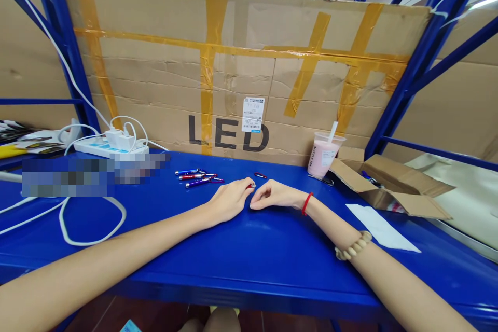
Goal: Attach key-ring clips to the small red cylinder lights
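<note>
My left hand [229, 201] is closed on a small red piece with a silver end [251, 185], mostly covered by the fingers. Just to its right, my right hand [274, 195] has its fingers curled and thumb and index brought together; whatever they pinch, if anything, is too small to make out. The two hands nearly meet over the blue tabletop [249, 259]. Beyond them lies a short, dark red pen-like part [260, 175]. Left of the hands are several slim metallic pen-like sticks, among them a blue one [187, 171], a red one [191, 177] and a purple one [197, 182].
A white power strip [111, 148] with plugs and looping cables [93, 243] occupies the left. At right stand a pink drink cup with a straw [322, 155], an opened cardboard box [389, 187] and a white paper [383, 228]. Tall cardboard [163, 83] closes off the back.
</note>
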Demonstrator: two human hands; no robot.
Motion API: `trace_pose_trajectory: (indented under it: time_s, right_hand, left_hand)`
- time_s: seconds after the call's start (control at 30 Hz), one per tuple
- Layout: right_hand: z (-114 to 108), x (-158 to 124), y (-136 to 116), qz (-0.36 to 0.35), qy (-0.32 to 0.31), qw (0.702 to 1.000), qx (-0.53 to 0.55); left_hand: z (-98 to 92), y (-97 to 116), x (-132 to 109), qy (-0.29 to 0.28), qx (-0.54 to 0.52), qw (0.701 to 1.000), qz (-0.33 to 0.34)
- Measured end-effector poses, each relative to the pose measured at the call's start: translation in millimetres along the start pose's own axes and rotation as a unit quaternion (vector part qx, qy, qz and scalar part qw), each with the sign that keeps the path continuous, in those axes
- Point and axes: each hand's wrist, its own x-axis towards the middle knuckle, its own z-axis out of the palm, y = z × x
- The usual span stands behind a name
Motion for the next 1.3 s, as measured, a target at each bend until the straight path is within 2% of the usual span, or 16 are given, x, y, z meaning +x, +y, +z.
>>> trace_pose_trajectory:
  time_s: [0.13, 0.27, 1.3]
  right_hand:
    - [-2.7, -4.1, -3.4, 0.011, -0.074, 0.997, -0.004]
    - [-2.3, -4.5, -5.6, 0.009, -0.101, 0.995, 0.018]
    - [1.8, -6.0, -8.3, 0.030, -0.080, 0.996, -0.027]
  left_hand:
    - [-1.8, 3.1, 0.0, 0.001, 0.007, 1.000, -0.004]
    - [-1.4, 4.1, 0.5, 0.001, 0.009, 1.000, -0.007]
    - [0.2, 1.7, 1.8, -0.002, 0.041, 0.999, -0.016]
